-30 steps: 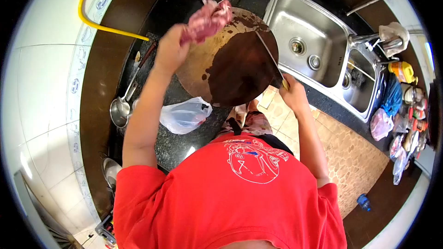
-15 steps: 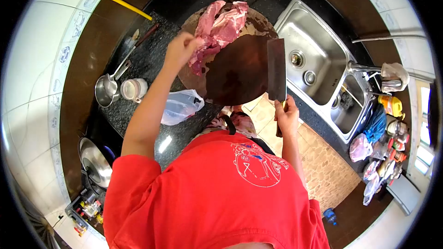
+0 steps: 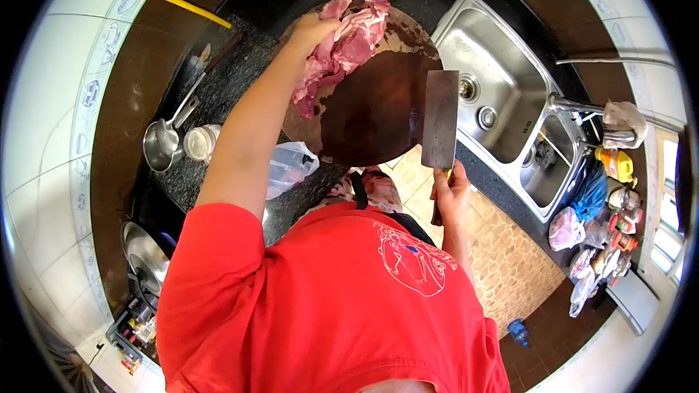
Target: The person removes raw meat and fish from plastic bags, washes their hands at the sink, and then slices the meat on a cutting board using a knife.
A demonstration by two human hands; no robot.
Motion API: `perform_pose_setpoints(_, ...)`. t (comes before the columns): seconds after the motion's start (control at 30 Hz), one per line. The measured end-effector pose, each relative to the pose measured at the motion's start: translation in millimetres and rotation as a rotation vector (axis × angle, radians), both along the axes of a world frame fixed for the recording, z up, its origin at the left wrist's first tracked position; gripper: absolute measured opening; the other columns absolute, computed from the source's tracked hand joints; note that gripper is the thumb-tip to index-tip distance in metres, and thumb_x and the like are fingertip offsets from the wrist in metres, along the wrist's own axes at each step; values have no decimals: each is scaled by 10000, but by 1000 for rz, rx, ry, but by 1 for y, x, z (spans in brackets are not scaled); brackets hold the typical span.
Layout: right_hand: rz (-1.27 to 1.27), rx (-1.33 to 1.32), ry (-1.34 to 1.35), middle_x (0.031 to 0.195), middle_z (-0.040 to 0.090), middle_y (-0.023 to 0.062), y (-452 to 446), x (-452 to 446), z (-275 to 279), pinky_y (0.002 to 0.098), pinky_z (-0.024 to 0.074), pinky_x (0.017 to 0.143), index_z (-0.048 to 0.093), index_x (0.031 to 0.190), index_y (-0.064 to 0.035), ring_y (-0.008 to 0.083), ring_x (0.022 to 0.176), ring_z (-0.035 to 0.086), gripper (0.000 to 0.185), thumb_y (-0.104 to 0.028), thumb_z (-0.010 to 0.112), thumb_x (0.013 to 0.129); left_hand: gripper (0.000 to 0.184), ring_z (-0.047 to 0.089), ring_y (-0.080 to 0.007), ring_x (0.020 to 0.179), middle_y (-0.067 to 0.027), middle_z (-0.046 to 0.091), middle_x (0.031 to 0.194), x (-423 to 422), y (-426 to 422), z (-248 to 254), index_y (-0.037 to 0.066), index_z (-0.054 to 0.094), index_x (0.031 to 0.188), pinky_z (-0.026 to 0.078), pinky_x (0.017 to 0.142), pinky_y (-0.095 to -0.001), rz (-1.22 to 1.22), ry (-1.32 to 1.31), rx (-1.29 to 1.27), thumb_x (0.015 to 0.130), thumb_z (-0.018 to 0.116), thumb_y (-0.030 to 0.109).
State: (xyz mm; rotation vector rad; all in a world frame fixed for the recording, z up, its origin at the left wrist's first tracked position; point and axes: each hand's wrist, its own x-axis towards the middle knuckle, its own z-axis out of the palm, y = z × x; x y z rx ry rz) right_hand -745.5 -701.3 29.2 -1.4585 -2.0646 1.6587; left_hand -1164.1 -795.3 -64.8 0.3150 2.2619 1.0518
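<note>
Raw red meat lies on the upper left part of a round, dark, wet chopping board. My left hand is on the meat's left side, its fingers closed around a part of it; the fingertips are partly hidden. In my right hand is the handle of a broad cleaver, held at the board's right edge with its blade pointing away from me. A translucent plastic bag sits on the counter just below the board, partly behind my left forearm.
A double steel sink is at the right, with bags and jars beyond it. At the left are a metal pot, a white-lidded jar and a pan. A yellow hose runs at the upper left.
The meat, held up a second ago, now rests on the board. My left hand has moved up along it and closed on it. The cleaver has turned to show its broad side.
</note>
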Motion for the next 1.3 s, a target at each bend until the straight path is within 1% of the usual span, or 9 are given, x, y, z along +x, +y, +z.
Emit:
perform_pose_setpoints(0.07, 38, 16, -29, 546, 519, 25, -1, -6, 2, 260, 409, 446, 575, 1049, -50, 89, 461, 502, 231, -151, 614, 845, 428, 567, -178, 812, -61, 616, 921, 18, -16, 40, -13, 605, 1040, 444, 733, -311, 123, -192, 334, 722, 686, 261)
perform_pose_setpoints(0.23, 207, 28, -8, 542, 522, 47, -6, -34, 4, 286, 414, 462, 582, 1028, -52, 103, 468, 505, 231, -176, 623, 838, 286, 564, -119, 771, -14, 608, 873, 69, -80, 79, 33, 625, 993, 444, 715, -247, 257, -172, 573, 741, 644, 166)
perform_pose_setpoints(0.27, 293, 161, -24, 551, 526, 96, -5, -38, -11, 322, 423, 478, 575, 1024, -33, 174, 474, 533, 243, -173, 622, 832, 306, 565, -115, 800, -13, 609, 904, 79, -93, 78, 39, 617, 1019, 442, 735, -246, 268, -186, 599, 751, 656, 183)
perform_pose_setpoints(0.4, 427, 389, 176, 601, 549, 155, -11, -74, -6, 360, 450, 518, 573, 1020, -24, 296, 511, 554, 230, -129, 609, 818, 343, 569, -109, 837, -15, 614, 931, 119, -126, 77, 39, 613, 1034, 445, 756, -255, 324, -220, 539, 777, 697, 251)
perform_pose_setpoints(0.57, 475, 563, 410, 637, 572, 163, -17, -106, -1, 348, 455, 554, 568, 1070, -64, 284, 569, 594, 252, -120, 598, 826, 281, 565, -105, 827, -12, 615, 910, 146, -142, 55, 39, 629, 996, 442, 759, -254, 362, -272, 449, 791, 667, 227)
perform_pose_setpoints(0.63, 495, 333, 236, 602, 546, 162, -19, -117, 6, 374, 457, 535, 567, 1043, -53, 321, 530, 564, 229, -77, 570, 815, 249, 562, -105, 827, -8, 611, 902, 154, -147, 46, 40, 633, 974, 441, 756, -256, 379, -248, 551, 798, 640, 215)
perform_pose_setpoints(0.77, 610, 324, 53, 701, 594, 225, -25, -130, -15, 445, 467, 589, 558, 1087, -70, 411, 678, 593, 259, -192, 536, 860, 251, 559, -102, 816, 0, 607, 891, 166, -150, 33, 36, 621, 969, 441, 737, -255, 473, -254, 533, 787, 635, 209)
perform_pose_setpoints(0.97, 760, 482, -49, 714, 618, 212, -32, -141, -33, 485, 483, 627, 576, 1053, -100, 398, 679, 604, 244, -244, 491, 876, 279, 562, -104, 802, -10, 613, 893, 179, -145, 21, 41, 621, 984, 441, 740, -250, 486, -320, 510, 776, 646, 225)
perform_pose_setpoints(1.3, 941, 570, -160, 780, 628, 215, -37, -208, -66, 481, 489, 702, 590, 890, -29, 391, 776, 615, 185, -178, 499, 832, 276, 554, -106, 771, -7, 604, 851, 180, -149, 18, 39, 630, 967, 444, 714, -262, 475, -331, 441, 769, 638, 232)
